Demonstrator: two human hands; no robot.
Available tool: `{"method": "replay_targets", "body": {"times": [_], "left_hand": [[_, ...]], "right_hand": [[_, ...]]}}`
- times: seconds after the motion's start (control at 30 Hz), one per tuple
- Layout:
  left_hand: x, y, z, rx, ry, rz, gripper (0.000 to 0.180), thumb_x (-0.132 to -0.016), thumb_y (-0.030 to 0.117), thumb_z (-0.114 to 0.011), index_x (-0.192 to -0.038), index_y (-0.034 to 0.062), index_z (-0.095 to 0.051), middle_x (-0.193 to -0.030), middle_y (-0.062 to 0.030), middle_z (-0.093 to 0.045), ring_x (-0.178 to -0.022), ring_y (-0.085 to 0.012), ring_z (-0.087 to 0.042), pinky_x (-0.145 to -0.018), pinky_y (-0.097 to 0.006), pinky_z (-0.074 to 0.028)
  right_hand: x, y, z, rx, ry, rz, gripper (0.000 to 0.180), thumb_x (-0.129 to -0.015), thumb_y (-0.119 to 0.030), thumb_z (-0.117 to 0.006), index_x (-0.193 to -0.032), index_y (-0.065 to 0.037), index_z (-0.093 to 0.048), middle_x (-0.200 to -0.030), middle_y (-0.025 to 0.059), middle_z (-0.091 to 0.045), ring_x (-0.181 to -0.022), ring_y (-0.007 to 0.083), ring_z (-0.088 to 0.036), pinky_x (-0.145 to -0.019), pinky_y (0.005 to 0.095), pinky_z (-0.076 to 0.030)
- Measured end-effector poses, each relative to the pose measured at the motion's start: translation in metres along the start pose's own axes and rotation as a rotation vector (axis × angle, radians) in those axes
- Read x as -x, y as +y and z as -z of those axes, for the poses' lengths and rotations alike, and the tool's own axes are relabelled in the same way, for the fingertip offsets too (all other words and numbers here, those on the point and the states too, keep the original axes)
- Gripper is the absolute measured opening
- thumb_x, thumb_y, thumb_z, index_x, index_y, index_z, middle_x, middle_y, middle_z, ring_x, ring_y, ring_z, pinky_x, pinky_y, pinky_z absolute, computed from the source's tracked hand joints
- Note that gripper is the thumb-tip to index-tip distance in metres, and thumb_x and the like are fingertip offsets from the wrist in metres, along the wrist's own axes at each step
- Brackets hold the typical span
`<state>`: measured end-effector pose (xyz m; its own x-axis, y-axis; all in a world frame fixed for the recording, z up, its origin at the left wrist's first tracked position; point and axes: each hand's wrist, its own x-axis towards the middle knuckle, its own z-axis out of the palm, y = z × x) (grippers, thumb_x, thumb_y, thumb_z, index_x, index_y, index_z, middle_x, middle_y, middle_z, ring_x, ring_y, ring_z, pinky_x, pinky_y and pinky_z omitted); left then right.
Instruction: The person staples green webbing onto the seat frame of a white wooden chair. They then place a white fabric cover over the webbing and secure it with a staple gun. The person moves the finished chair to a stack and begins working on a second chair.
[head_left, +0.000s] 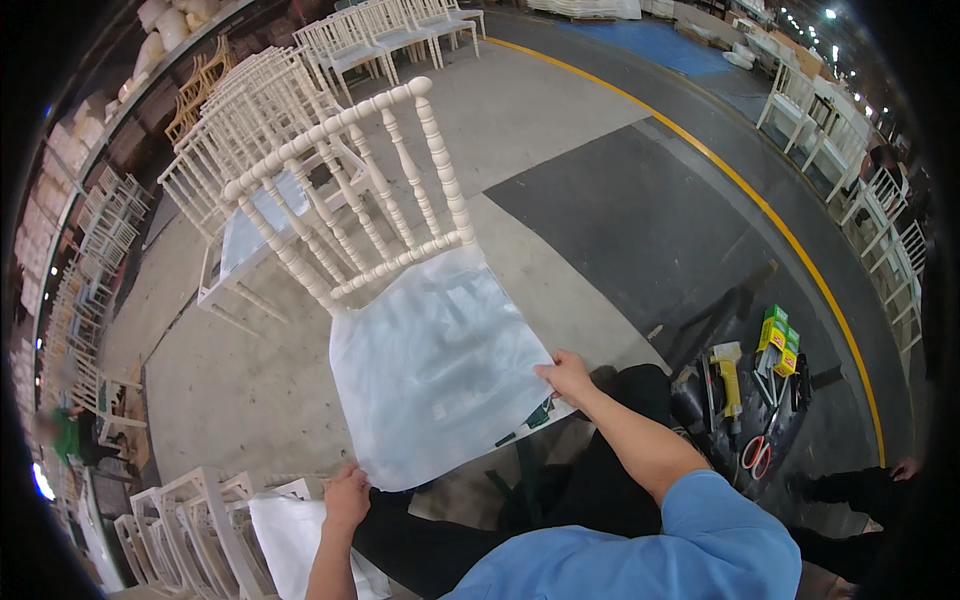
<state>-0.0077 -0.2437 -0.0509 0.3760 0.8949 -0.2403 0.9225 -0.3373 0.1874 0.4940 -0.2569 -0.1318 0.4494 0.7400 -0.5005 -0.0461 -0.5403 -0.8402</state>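
A cream chair with a turned-spindle back stands in front of me. Over its seat lies a pale, shiny translucent sheet. My right hand pinches the sheet's right edge near the front corner. Just beside that hand, dark green pieces show at the seat's front edge, partly under the sheet. At the front left corner my left hand has its fingers closed on the sheet's edge. Part of its fingertips is hidden.
To my right, a dark surface holds a yellow-bodied tool, red-handled scissors and green-yellow boxes. White chair frames stand at lower left, with a white sheet. More chairs stand beyond. A person is at far left.
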Motion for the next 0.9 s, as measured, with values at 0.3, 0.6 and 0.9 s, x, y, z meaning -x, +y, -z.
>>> {"method": "replay_targets", "body": {"times": [0.3, 0.6, 0.9], "left_hand": [[-0.103, 0.153, -0.049, 0.517, 0.063, -0.368, 0.049, -0.104, 0.017, -0.063, -0.151, 0.0074, -0.057, -0.155, -0.0232, -0.056, -0.144, -0.0523, -0.047, -0.125, -0.06, -0.032], [-0.144, 0.256, -0.1, 0.071, 0.086, -0.46, 0.066, -0.109, 0.043, -0.057, -0.168, 0.0187, -0.041, -0.179, -0.0092, -0.029, -0.163, -0.0461, -0.022, -0.13, -0.065, -0.017], [-0.132, 0.254, -0.089, 0.112, 0.017, -0.52, 0.063, -0.11, 0.041, -0.056, -0.167, 0.0183, -0.042, -0.176, -0.009, -0.034, -0.162, -0.0486, -0.023, -0.13, -0.066, -0.016]], "right_hand": [[0.015, 0.003, 0.027, -0.124, -0.237, -0.177, 0.044, -0.096, -0.027, -0.084, -0.124, 0.0, -0.065, -0.098, 0.01, -0.07, -0.071, 0.0188, -0.068, -0.053, 0.0323, -0.054], [0.009, 0.009, 0.056, -0.07, -0.288, -0.275, 0.028, -0.096, -0.019, -0.082, -0.114, -0.002, -0.069, -0.086, 0.0058, -0.068, -0.069, 0.0155, -0.066, -0.055, 0.0307, -0.051], [0.02, 0.01, 0.07, 0.103, -0.319, -0.254, 0.022, -0.091, -0.018, -0.084, -0.1, -0.001, -0.072, -0.076, 0.0039, -0.068, -0.062, 0.0135, -0.063, -0.051, 0.0333, -0.049]]}}
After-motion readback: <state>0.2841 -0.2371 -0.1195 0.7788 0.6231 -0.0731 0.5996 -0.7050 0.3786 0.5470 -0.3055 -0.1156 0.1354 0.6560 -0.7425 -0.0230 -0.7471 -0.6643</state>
